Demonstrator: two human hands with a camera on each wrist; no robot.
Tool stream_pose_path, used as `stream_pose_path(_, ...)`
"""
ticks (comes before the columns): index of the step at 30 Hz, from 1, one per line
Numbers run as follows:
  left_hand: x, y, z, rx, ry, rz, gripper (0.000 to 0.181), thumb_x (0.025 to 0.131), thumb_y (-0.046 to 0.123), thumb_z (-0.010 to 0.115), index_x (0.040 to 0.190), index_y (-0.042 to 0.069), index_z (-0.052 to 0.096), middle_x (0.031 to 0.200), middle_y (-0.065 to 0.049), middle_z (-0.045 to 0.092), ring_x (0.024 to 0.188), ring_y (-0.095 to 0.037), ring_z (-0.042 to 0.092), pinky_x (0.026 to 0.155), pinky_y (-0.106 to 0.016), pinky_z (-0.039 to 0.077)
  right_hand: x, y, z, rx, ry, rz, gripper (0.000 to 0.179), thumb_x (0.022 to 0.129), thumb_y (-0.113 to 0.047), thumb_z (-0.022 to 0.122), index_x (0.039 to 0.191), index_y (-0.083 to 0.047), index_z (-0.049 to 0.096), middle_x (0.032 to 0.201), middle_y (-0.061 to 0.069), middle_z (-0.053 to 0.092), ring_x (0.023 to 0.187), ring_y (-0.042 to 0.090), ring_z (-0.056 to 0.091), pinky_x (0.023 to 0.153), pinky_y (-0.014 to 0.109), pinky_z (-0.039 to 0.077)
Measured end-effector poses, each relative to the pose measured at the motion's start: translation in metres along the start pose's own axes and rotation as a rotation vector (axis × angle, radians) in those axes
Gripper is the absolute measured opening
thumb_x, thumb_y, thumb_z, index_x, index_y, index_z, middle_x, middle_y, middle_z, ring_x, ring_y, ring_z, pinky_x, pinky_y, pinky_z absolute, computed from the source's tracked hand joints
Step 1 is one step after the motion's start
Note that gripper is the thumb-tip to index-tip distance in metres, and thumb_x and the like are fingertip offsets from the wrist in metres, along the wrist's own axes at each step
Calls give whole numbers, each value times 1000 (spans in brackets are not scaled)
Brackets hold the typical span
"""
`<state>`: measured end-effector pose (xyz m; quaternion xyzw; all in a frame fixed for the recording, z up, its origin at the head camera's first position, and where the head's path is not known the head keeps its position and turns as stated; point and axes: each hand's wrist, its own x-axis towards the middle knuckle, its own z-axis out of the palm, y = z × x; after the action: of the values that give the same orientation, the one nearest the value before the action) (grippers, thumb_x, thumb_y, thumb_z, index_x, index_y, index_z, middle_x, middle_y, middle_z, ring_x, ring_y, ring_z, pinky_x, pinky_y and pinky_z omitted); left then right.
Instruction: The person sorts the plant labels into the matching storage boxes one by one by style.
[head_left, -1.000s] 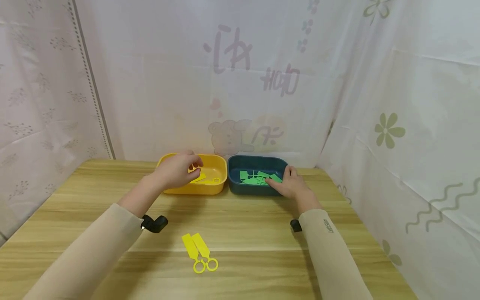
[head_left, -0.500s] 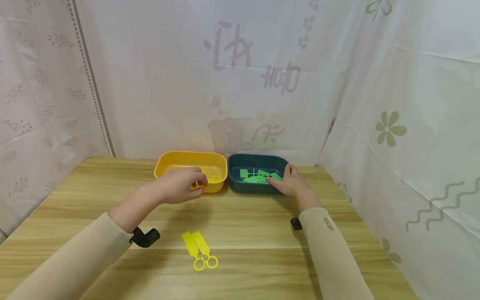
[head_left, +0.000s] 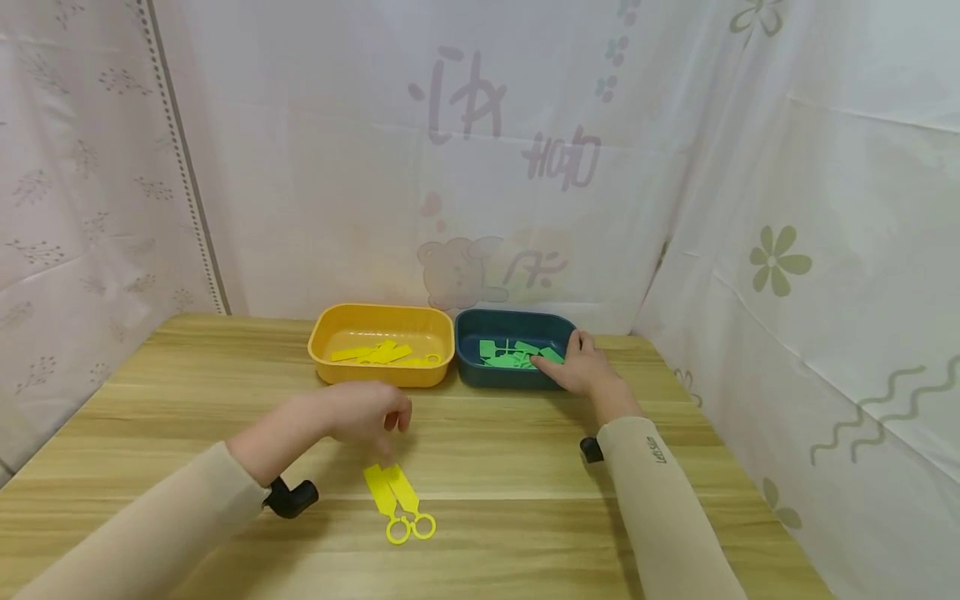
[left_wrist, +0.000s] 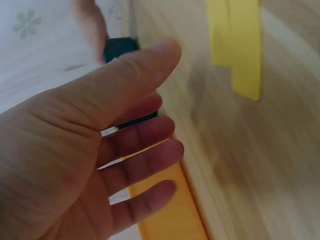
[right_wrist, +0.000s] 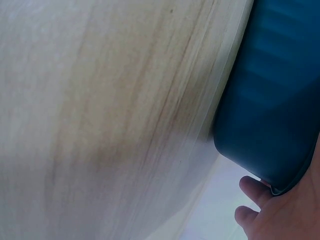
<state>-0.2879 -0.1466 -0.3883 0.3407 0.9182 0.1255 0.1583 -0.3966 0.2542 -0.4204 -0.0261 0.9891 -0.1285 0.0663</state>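
Observation:
My left hand (head_left: 367, 412) hovers over the table just behind two flat yellow tags (head_left: 392, 492) with ring ends. In the left wrist view its thumb and fingers (left_wrist: 150, 160) are spread apart and loosely bent, holding nothing. My right hand (head_left: 588, 367) grips the right end of a dark blue plastic box (head_left: 517, 379), the thumb over the front rim and the other fingers around the end wall. Green flat pieces (head_left: 510, 358) lie inside that box. Left of it stands a yellow box (head_left: 382, 377), with more yellow tags (head_left: 375, 352) in it.
Both boxes stand side by side at the back of the wooden table (head_left: 510, 533). A patterned white curtain (head_left: 337, 167) hangs close behind them and along both sides.
My left hand has come out of the yellow box and moved toward me, down to the two tags on the table. The right hand has stayed on the blue box.

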Motion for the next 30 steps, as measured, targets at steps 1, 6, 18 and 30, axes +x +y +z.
stream_pose_path(1, 1, 2, 3, -3, -21, -16, 39, 82, 31, 99, 108, 16, 75, 100, -1, 71, 87, -14, 58, 82, -33, 52, 0, 0, 0, 2, 1, -1, 127, 100, -86, 39, 172, 7, -10, 182, 31, -6, 162, 64, 12, 130, 72, 25)
stream_pose_path(6, 4, 8, 15, -6, -79, -45, 44, 74, 33, 104, 98, 18, 69, 93, -2, 67, 83, -14, 55, 77, -31, 46, -1, 0, 1, 10, 7, -2, 125, 102, -83, 41, 172, 7, -10, 181, 32, -5, 162, 65, 12, 130, 73, 24)
stream_pose_path(18, 19, 8, 27, -3, -37, 32, 22, 94, 26, 89, 108, 21, 72, 91, 6, 65, 82, -11, 57, 81, -29, 50, -1, 0, 0, 13, 13, -6, 122, 104, -79, 43, 172, 8, -9, 181, 33, -4, 161, 66, 12, 130, 73, 23)
stream_pose_path(30, 26, 10, 30, 53, -3, -16, 18, 101, 30, 82, 101, 18, 68, 85, 8, 60, 79, -11, 56, 79, -29, 48, -4, -1, -1, 13, 11, -10, 127, 100, -87, 39, 172, 8, -8, 181, 32, -4, 162, 65, 12, 131, 72, 24)
